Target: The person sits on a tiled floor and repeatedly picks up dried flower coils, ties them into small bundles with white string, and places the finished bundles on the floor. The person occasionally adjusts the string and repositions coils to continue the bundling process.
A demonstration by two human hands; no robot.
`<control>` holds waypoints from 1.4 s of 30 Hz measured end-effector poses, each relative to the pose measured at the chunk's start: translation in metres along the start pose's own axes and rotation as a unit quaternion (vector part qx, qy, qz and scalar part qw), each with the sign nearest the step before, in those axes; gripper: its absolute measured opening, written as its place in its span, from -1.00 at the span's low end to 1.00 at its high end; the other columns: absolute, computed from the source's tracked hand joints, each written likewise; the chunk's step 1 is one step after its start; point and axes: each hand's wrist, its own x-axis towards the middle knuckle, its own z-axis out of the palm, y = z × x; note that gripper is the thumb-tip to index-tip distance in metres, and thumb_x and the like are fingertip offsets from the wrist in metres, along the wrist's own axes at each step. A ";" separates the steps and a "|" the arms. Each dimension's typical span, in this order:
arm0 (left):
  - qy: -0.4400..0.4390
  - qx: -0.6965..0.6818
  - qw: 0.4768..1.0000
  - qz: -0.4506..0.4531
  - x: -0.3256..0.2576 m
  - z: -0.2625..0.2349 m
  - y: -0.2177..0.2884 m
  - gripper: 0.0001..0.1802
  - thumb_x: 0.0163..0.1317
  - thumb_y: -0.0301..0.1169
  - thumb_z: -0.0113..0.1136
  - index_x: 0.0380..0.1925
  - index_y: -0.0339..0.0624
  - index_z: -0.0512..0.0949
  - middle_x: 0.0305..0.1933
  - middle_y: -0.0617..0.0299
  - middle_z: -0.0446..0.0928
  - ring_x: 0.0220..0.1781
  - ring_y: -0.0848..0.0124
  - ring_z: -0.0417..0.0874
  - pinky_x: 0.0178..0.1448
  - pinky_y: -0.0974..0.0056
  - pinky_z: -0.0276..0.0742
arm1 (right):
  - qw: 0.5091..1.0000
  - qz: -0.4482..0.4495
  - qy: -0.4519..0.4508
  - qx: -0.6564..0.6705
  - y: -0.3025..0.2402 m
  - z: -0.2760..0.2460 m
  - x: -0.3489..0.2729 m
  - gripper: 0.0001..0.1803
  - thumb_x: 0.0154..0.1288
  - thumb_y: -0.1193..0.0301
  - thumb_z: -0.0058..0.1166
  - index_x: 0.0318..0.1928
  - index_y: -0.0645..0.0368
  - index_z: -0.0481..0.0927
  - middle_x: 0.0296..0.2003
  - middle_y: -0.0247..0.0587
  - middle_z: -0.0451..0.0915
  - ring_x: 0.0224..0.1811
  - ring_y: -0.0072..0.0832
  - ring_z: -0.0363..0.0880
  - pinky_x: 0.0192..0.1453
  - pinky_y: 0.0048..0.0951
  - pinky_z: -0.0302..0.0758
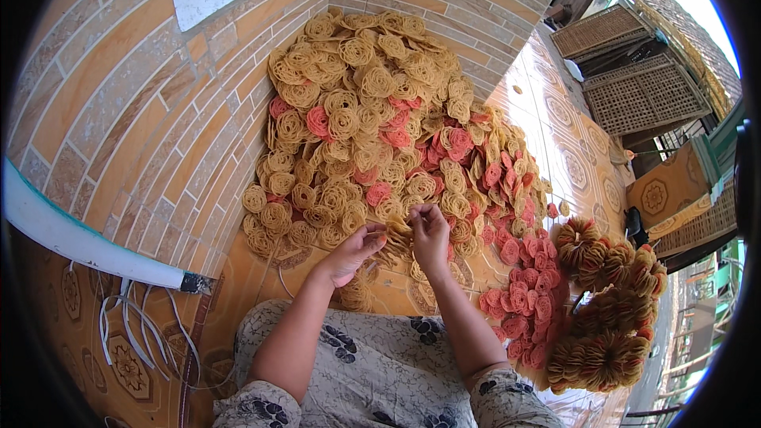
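A big heap of round lacy crackers (372,111), yellow with some pink ones, lies against the brick wall corner. My left hand (353,252) and my right hand (430,231) meet at the heap's near edge. Both pinch a small stack of yellow crackers (396,239) between them. My forearms come up from the lower edge over my flowered lap cloth (380,372).
Tied bundles of crackers (606,309) and a patch of pink crackers (527,301) lie to my right on the patterned tile floor (571,150). White strips (131,325) lie at lower left by a white pipe (79,242). Woven bamboo trays (642,95) stand at upper right.
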 end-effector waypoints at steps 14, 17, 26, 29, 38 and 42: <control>0.027 0.005 1.000 -0.006 0.001 -0.001 -0.005 -0.58 0.22 -0.38 0.24 0.04 -0.11 0.33 -0.05 0.30 0.42 0.04 0.51 0.44 0.11 0.40 0.35 | 0.997 -0.012 -0.074 -0.028 -0.015 0.007 -0.011 -0.92 0.32 0.54 0.05 -0.21 0.29 0.49 -0.46 -0.35 0.52 -0.40 -0.65 0.48 -0.30 -0.58 0.42; 0.051 0.002 0.998 -0.019 0.003 -0.007 -0.008 -0.56 0.24 -0.40 0.22 0.07 -0.12 0.29 -0.01 0.24 0.43 0.05 0.48 0.46 0.14 0.38 0.36 | 0.975 0.055 -0.203 0.067 -0.018 0.000 -0.009 -0.82 0.30 0.57 0.07 -0.10 0.29 0.45 -0.28 -0.31 0.53 -0.21 -0.64 0.50 -0.10 -0.60 0.46; 0.082 0.038 0.996 0.019 0.009 -0.011 -0.021 -0.62 0.26 -0.40 0.18 0.05 -0.16 0.34 -0.03 0.26 0.47 0.03 0.47 0.49 0.10 0.39 0.40 | 0.956 0.069 -0.265 0.105 -0.007 -0.011 0.002 -0.66 0.25 0.60 0.10 0.04 0.26 0.40 -0.18 -0.29 0.51 -0.10 -0.56 0.51 -0.02 -0.54 0.47; 0.076 0.149 0.985 0.032 0.012 -0.012 -0.026 -0.67 0.26 -0.36 0.21 -0.01 -0.20 0.44 -0.08 0.26 0.52 -0.04 0.49 0.52 0.04 0.40 0.43 | 0.973 0.077 -0.212 0.042 -0.009 -0.013 0.004 -0.73 0.26 0.63 0.05 -0.02 0.26 0.45 -0.29 -0.29 0.57 -0.19 -0.55 0.55 -0.08 -0.50 0.49; 0.112 0.471 0.866 0.125 0.015 -0.017 -0.047 -0.68 0.14 -0.18 0.30 -0.22 -0.17 0.65 -0.13 0.19 0.66 -0.16 0.32 0.67 0.00 0.29 0.50 | 0.950 -0.229 -0.123 -0.171 -0.026 -0.002 -0.004 -0.80 0.18 0.67 0.03 -0.16 0.28 0.53 -0.28 -0.06 0.54 -0.25 -0.21 0.59 -0.18 -0.35 0.51; 0.149 0.516 0.837 0.111 0.018 -0.022 -0.049 -0.72 0.10 -0.19 0.30 -0.32 -0.17 0.68 -0.19 0.21 0.67 -0.18 0.26 0.67 -0.03 0.24 0.51 | 0.912 -0.109 -0.098 -0.382 -0.008 -0.029 0.007 -0.80 0.17 0.52 0.04 -0.17 0.13 0.60 -0.18 -0.11 0.50 -0.10 -0.18 0.50 -0.03 -0.18 0.43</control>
